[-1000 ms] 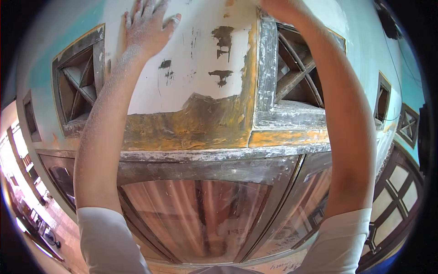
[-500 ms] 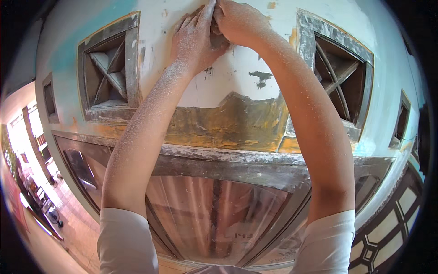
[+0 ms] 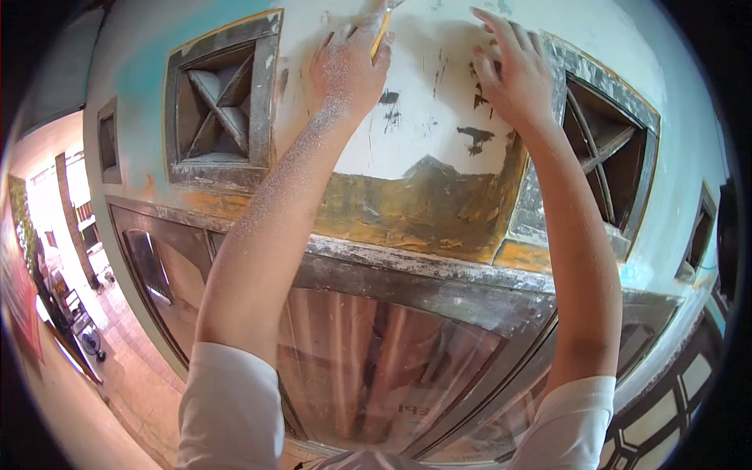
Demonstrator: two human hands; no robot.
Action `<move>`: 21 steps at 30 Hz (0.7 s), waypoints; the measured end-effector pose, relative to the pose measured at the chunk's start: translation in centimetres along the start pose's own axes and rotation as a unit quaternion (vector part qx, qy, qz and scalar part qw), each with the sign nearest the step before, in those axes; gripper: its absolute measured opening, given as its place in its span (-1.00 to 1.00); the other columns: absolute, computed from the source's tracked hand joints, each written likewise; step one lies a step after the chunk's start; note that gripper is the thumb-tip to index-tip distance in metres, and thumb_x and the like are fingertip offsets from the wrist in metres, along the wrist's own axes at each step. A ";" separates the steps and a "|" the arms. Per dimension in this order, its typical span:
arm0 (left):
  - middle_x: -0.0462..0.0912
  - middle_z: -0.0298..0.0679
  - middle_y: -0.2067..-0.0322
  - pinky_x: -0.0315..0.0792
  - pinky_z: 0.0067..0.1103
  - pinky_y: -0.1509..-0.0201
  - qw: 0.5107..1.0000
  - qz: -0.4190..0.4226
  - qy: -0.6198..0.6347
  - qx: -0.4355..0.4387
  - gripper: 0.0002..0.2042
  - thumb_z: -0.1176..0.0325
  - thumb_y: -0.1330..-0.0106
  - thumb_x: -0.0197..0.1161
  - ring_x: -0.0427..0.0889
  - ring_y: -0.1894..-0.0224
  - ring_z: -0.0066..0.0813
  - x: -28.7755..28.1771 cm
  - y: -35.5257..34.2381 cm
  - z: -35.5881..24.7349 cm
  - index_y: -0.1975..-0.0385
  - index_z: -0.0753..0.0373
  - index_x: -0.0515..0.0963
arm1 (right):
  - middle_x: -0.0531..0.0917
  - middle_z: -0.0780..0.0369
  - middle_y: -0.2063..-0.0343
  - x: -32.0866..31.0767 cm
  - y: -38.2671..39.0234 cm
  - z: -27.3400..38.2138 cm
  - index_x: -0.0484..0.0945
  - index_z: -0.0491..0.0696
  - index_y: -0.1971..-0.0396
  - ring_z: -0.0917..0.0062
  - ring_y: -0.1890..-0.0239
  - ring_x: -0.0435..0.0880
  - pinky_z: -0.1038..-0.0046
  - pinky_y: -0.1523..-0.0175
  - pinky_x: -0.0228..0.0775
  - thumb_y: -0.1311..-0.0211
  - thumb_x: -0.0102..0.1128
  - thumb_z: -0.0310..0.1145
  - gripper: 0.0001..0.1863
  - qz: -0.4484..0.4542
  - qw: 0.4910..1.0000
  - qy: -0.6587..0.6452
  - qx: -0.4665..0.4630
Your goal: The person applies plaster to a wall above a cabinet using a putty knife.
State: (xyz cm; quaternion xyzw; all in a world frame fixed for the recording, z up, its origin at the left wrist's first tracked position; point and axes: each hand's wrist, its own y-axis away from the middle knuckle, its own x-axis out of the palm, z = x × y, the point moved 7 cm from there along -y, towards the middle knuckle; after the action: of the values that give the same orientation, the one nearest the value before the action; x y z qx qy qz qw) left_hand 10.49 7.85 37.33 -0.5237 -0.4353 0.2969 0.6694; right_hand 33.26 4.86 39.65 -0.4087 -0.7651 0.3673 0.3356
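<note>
Two hands, one yellow-handled tool, and two square wall vents clearly visible, perhaps more.

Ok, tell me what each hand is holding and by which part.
The left hand grips a yellow-handled tool by its handle; its working end runs out of view. The right hand holds nothing, fingers spread on the white wall patch.

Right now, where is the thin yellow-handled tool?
In the head view, the thin yellow-handled tool is top centre, gripped in the dusty left hand against the white plastered wall, left of the right hand.
</note>
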 end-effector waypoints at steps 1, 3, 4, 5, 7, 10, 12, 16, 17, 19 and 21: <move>0.65 -0.11 0.07 0.49 -0.20 -0.14 0.998 0.004 -0.058 0.035 -0.48 0.06 -0.45 0.15 0.57 -0.16 -0.06 -0.3 -0.2 0.2 -0.41 -0.13 0.36 | 0.66 0.23 -0.02 -0.1 0.2 0.4 0.40 0.32 -0.37 0.29 -0.09 0.58 0.19 -0.20 0.38 -0.38 0.12 -0.09 -0.46 -0.004 1.000 -0.005 -0.004; 0.65 -0.09 0.04 0.52 -0.18 -0.10 0.989 0.006 -0.130 0.072 -0.47 0.09 -0.44 0.16 0.61 -0.11 -0.03 -1.7 -1.6 1.7 -0.42 -0.10 0.35 | 0.47 0.30 -0.30 -0.2 0.9 1.1 0.35 0.46 -0.38 0.30 -0.38 0.33 0.09 -0.46 0.12 -0.38 0.13 -0.03 -0.44 0.030 0.993 0.106 0.051; 0.66 -0.06 0.02 0.53 -0.16 -0.11 0.987 0.061 -0.145 0.000 -0.45 0.11 -0.42 0.19 0.62 -0.09 0.00 -1.9 -3.4 4.0 -0.41 -0.09 0.35 | 0.47 0.30 -0.30 0.0 0.7 1.4 0.35 0.46 -0.38 0.30 -0.38 0.33 0.09 -0.46 0.12 -0.38 0.13 -0.03 -0.44 0.024 0.994 0.097 0.050; 0.67 -0.04 0.00 0.53 -0.15 -0.11 0.979 0.117 -0.150 -0.075 -0.44 0.12 -0.40 0.21 0.64 -0.07 0.04 -2.1 -4.4 4.7 -0.41 -0.08 0.35 | 0.40 0.30 -0.36 0.4 0.7 1.6 0.31 0.47 -0.40 0.28 -0.44 0.26 0.04 -0.51 0.02 -0.39 0.13 -0.02 -0.42 0.029 0.993 0.110 0.029; 0.68 0.06 0.08 0.54 -0.13 -0.08 0.968 0.171 -0.167 -0.080 -0.41 0.19 -0.38 0.18 0.66 0.01 0.08 -3.8 -6.1 2.5 -0.42 0.10 0.29 | 0.24 0.31 -0.49 1.0 0.9 1.1 0.24 0.50 -0.44 0.25 -0.55 0.08 0.01 -0.60 -0.16 -0.41 0.10 0.05 -0.39 0.062 0.989 0.135 0.028; 0.72 0.10 0.39 0.59 -0.08 0.14 0.962 0.158 -0.223 -0.004 -0.39 0.19 -0.37 0.09 0.72 0.31 0.15 -3.8 -5.6 1.3 -0.40 0.31 0.26 | 0.21 0.33 -0.50 1.2 1.4 -0.4 0.23 0.51 -0.45 0.26 -0.56 0.07 -0.01 -0.60 -0.16 -0.44 0.05 0.10 -0.40 0.041 0.988 0.149 0.027; 0.74 0.08 0.34 0.59 -0.09 0.12 0.922 0.240 -0.302 0.024 -0.50 0.17 -0.38 0.07 0.72 0.29 0.14 -3.6 -4.0 -0.1 -0.26 0.30 0.42 | 0.21 0.34 -0.51 1.6 1.9 -0.6 0.23 0.51 -0.45 0.27 -0.56 0.07 -0.01 -0.60 -0.17 -0.45 0.02 0.13 -0.40 0.052 0.985 0.161 0.030; 0.74 0.11 0.29 0.58 -0.09 0.06 0.916 0.253 -0.310 -0.016 -0.54 0.14 -0.39 0.07 0.72 0.22 0.15 -4.3 -8.4 2.4 -0.15 0.32 0.51 | 0.22 0.33 -0.50 1.6 1.3 -0.2 0.23 0.52 -0.45 0.30 -0.55 0.09 -0.01 -0.60 -0.16 -0.44 0.02 0.14 -0.40 0.052 0.985 0.164 0.029; 0.73 0.13 0.25 0.56 -0.09 0.02 0.931 0.214 -0.297 0.008 -0.56 0.13 -0.39 0.07 0.72 0.17 0.14 -4.0 -10.2 3.5 -0.11 0.32 0.53 | 0.23 0.33 -0.50 1.7 1.1 -0.1 0.24 0.51 -0.45 0.31 -0.55 0.09 -0.01 -0.60 -0.16 -0.44 0.02 0.14 -0.40 0.052 0.985 0.159 0.034; 0.73 0.14 0.21 0.55 -0.09 -0.02 0.943 0.180 -0.279 0.033 -0.57 0.12 -0.39 0.07 0.71 0.12 0.13 -3.4 -11.2 3.6 -0.07 0.33 0.55 | 0.23 0.34 -0.49 1.9 1.3 -0.1 0.24 0.50 -0.45 0.32 -0.55 0.10 0.00 -0.60 -0.15 -0.44 0.03 0.14 -0.40 0.050 0.985 0.159 0.034; 0.71 0.16 0.13 0.52 -0.10 -0.09 0.941 0.207 -0.267 -0.011 -0.56 0.12 -0.41 0.06 0.69 0.03 0.11 -2.3 -11.4 3.1 -0.08 0.35 0.54 | 0.24 0.34 -0.49 1.8 1.5 -0.2 0.25 0.49 -0.44 0.33 -0.55 0.10 0.00 -0.60 -0.14 -0.44 0.03 0.13 -0.41 0.049 0.985 0.164 0.035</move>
State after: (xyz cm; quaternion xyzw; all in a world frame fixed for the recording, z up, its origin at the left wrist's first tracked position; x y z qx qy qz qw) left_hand 6.07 4.13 47.93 -0.5111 -0.4833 0.5530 0.4465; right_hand 33.15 7.08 38.90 -0.4880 -0.6656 0.3381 0.4522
